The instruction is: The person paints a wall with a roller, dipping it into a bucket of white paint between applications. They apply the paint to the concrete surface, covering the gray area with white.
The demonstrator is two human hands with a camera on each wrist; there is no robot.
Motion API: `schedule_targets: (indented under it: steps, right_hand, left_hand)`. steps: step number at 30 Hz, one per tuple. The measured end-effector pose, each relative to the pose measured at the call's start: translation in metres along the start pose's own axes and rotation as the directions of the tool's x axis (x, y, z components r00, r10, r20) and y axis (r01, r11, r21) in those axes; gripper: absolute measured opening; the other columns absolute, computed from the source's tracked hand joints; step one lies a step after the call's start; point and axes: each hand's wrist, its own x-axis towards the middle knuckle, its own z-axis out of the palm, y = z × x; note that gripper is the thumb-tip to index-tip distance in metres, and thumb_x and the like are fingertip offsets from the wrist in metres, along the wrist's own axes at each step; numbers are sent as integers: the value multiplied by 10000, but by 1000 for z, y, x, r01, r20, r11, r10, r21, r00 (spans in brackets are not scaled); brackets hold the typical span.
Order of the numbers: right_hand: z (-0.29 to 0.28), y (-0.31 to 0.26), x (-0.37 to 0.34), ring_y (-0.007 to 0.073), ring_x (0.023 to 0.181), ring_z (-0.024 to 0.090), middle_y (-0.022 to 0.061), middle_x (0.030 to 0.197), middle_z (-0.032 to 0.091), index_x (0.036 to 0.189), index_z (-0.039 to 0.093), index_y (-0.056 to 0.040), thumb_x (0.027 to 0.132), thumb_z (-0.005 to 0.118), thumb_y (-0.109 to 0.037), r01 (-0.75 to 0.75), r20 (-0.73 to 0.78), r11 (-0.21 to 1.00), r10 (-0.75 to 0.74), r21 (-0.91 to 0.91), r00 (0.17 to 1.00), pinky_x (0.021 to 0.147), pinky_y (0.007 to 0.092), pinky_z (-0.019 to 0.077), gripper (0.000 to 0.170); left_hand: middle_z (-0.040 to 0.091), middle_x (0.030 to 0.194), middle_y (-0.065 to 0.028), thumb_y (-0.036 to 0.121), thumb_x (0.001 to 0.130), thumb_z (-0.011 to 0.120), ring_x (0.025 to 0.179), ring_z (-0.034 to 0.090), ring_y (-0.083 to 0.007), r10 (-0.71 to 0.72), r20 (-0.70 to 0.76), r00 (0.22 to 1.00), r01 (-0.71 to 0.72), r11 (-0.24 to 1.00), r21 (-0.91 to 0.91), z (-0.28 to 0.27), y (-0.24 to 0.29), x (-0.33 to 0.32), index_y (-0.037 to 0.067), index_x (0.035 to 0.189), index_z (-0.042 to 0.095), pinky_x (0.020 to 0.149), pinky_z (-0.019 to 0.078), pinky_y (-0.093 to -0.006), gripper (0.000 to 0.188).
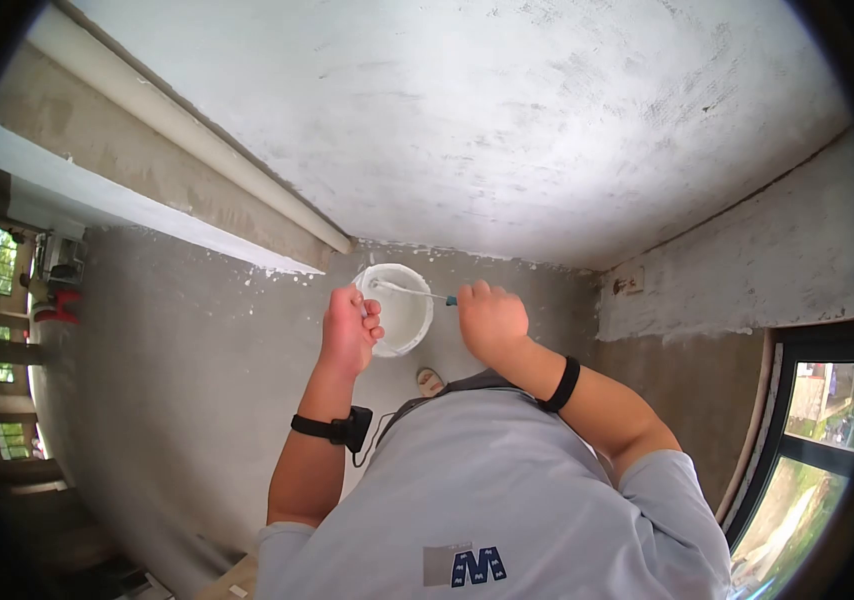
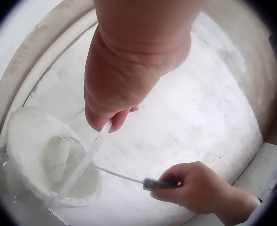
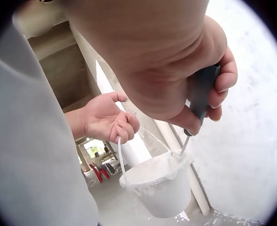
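Observation:
My left hand (image 1: 350, 330) grips the thin white carrying handle (image 2: 84, 162) of a white bucket (image 3: 163, 200), fingers curled round it. The bucket hangs below that hand, tilted in the right wrist view, its rim and inside coated with white paint. In my right hand (image 1: 494, 320) is the dark handle (image 3: 205, 92) of a paint roller, its thin metal rod (image 2: 119, 175) running over the bucket's rim. The white roller head (image 2: 59, 157) lies inside the bucket, against its inner wall in the left wrist view.
Ahead stands a wall (image 1: 507, 130) coated patchily in white. A pale pipe (image 1: 187, 125) runs along the left corner. White spatters mark the grey floor (image 1: 197, 370). To the right is a dark-framed window (image 1: 817, 400); a red chair (image 1: 55, 307) stands far left.

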Motion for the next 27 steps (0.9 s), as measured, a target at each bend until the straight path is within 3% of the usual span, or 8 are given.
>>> schedule_targets:
  steps: [6,15,19,21,22,27]
  right_hand:
    - [-1,21,1,272,776,663,77,866,617,914,598,-94,793,659,-116,21,-202,998,-7,64,979,652,420,542,137]
    - [-16,45,-17,290,768,652,72,847,599,903,591,-105,804,751,-184,-65,-192,995,78,72,978,634,429,524,204]
    - [-28,40,-25,284,710,648,92,801,594,855,595,-89,799,664,-118,-67,-168,994,81,87,982,602,430,525,94]
    - [-33,34,-29,326,747,676,101,813,641,860,620,-90,849,741,-248,-140,14,982,139,125,990,645,455,538,199]
    - [-36,31,-30,326,747,676,101,813,641,860,620,-90,849,741,-248,-150,23,981,148,125,989,645,455,538,199]
    - [-53,23,-17,371,831,702,162,877,714,918,690,-58,967,640,-351,-303,419,924,185,235,889,716,490,554,301]
  left_hand:
    - [495,836,-18,430,945,548,665,384,-121,62,-73,995,-64,997,-32,16,0,11,175,858,439,639,366,-291,290]
    - [508,815,-18,351,942,564,636,378,-100,131,-104,986,-122,988,89,35,0,20,168,858,451,609,357,-287,231]
    - [506,784,-17,348,949,553,610,369,-99,143,-97,985,-128,981,148,35,3,19,163,854,453,583,345,-284,231]
    - [494,754,-14,356,970,530,606,368,-96,161,12,987,-160,962,221,28,2,18,162,825,447,576,339,-280,256]
    - [494,754,-14,356,970,530,606,368,-96,149,14,989,-149,963,223,28,0,17,162,825,447,576,339,-280,256]
    - [473,723,-17,359,1001,501,594,358,-92,178,-5,984,-168,937,305,31,0,15,158,773,421,551,325,-266,315]
